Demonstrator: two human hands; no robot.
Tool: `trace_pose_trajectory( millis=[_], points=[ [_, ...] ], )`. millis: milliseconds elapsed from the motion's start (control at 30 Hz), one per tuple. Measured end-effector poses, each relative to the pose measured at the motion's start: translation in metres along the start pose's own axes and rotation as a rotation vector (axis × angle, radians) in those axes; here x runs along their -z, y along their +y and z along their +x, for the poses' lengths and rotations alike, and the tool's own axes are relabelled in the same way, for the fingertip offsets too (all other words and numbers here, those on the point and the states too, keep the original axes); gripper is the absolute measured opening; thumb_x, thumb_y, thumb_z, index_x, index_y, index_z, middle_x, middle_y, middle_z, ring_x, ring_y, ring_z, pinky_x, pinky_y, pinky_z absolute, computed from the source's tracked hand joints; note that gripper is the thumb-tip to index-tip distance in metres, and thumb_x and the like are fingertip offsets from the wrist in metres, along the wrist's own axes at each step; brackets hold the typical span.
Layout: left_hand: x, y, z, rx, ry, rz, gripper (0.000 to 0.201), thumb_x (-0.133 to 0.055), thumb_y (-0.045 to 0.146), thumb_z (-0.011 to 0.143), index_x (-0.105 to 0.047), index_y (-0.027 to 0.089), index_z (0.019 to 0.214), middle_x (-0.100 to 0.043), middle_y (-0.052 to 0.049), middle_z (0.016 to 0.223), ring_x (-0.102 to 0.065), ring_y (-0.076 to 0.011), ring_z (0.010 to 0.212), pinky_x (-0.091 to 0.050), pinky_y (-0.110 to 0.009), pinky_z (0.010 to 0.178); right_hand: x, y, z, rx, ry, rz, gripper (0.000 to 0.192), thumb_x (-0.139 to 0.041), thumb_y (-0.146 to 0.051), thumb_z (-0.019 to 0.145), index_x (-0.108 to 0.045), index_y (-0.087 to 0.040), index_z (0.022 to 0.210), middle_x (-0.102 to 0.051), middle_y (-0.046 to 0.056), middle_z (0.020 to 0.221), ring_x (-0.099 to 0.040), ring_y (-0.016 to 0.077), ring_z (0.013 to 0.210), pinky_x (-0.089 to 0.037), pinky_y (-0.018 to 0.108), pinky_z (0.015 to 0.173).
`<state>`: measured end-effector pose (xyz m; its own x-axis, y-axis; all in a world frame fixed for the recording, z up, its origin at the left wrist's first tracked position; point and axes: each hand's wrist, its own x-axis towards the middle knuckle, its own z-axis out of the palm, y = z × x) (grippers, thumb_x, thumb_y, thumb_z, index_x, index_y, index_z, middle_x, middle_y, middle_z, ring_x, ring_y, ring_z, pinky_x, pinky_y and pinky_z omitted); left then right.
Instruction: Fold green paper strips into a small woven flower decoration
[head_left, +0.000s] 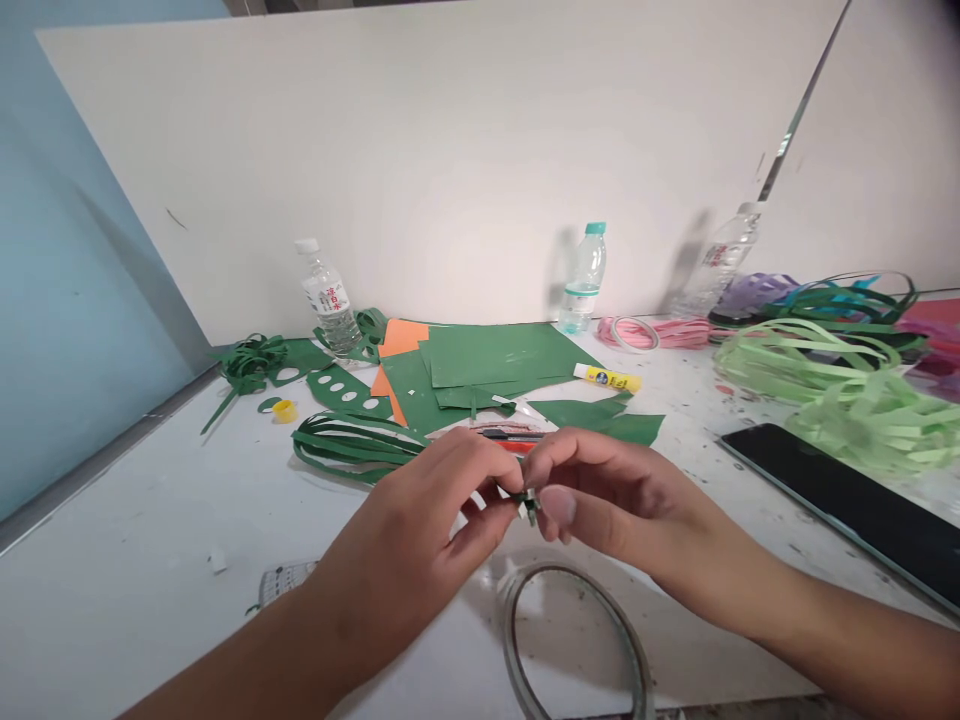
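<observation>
A white partition [450,150] backs the paper-strewn table [150,540].

From the view's centre, a small dark-green-and-white paper piece [531,504] is showing near five o'clock. Lower there, a ring-shaped roll of tape [512,630] is looking grey. At nine, a dark green paper sheet [349,392] is carrying a row of pale ovals. At ten, a clear plastic bottle [330,305] is bearing red lettering on white. At three, a yellow cylindrical glue stick [611,379] is displaying a blue patch, and long paper strips [870,425] are glowing pale lime.
</observation>
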<state>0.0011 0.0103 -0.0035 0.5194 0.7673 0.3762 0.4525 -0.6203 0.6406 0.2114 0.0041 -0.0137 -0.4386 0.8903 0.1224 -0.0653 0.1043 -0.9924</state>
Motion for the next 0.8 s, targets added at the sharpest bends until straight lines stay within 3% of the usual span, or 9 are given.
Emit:
trace_pose_trajectory(
  millis=[133, 267, 633, 800],
  points=[
    [-0.0014, 0.0020, -0.0007, 0.041, 0.071, -0.010, 0.019, -0.057, 0.008, 0.087, -0.054, 0.026, 0.090, -0.060, 0.007, 0.089, -0.056, -0.0070, 0.068, -0.046, -0.016, 0.059, -0.0004, 0.0004, -0.0024, 0.044, -0.060, -0.027, 0.016, -0.070, -0.030, 0.091, -0.060, -0.026, 0.103, -0.058, 0.002, 0.099, -0.054, 0.0174, 0.088, -0.047, 0.031, 0.078],
    [-0.0012, 0.0046, 0.0006, 0.135, 0.078, -0.144, 0.017, -0.059, 0.009, 0.085, -0.053, 0.025, 0.088, -0.066, 0.006, 0.093, -0.064, -0.0089, 0.074, -0.051, -0.017, 0.061, 0.0002, 0.0032, -0.0024, 0.067, -0.073, -0.093, 0.025, -0.072, -0.025, 0.089, -0.058, -0.029, 0.110, -0.059, 0.002, 0.105, -0.056, 0.0180, 0.093, -0.048, 0.033, 0.082],
    [0.0010, 0.0094, 0.0024, 0.347, -0.042, -0.495, 0.016, -0.066, 0.015, 0.090, -0.060, 0.028, 0.096, -0.068, 0.007, 0.098, -0.071, -0.0087, 0.082, -0.056, -0.016, 0.070, 0.0001, 0.0036, 0.0020, 0.107, 0.001, -0.146, 0.008, -0.069, -0.030, 0.094, -0.062, -0.026, 0.095, -0.060, 0.000, 0.096, -0.059, 0.0174, 0.091, -0.049, 0.033, 0.080],
    [0.0077, 0.0075, 0.0044, 0.373, -0.049, -0.673, 0.008, -0.062, 0.031, 0.097, -0.063, 0.026, 0.103, -0.067, -0.001, 0.109, -0.072, -0.0155, 0.089, -0.066, -0.029, 0.073, 0.0082, 0.0017, 0.0054, 0.096, 0.044, -0.142, 0.011, -0.069, -0.037, 0.093, -0.066, -0.026, 0.095, -0.065, 0.001, 0.095, -0.060, 0.0179, 0.090, -0.049, 0.032, 0.078]
  ],
)
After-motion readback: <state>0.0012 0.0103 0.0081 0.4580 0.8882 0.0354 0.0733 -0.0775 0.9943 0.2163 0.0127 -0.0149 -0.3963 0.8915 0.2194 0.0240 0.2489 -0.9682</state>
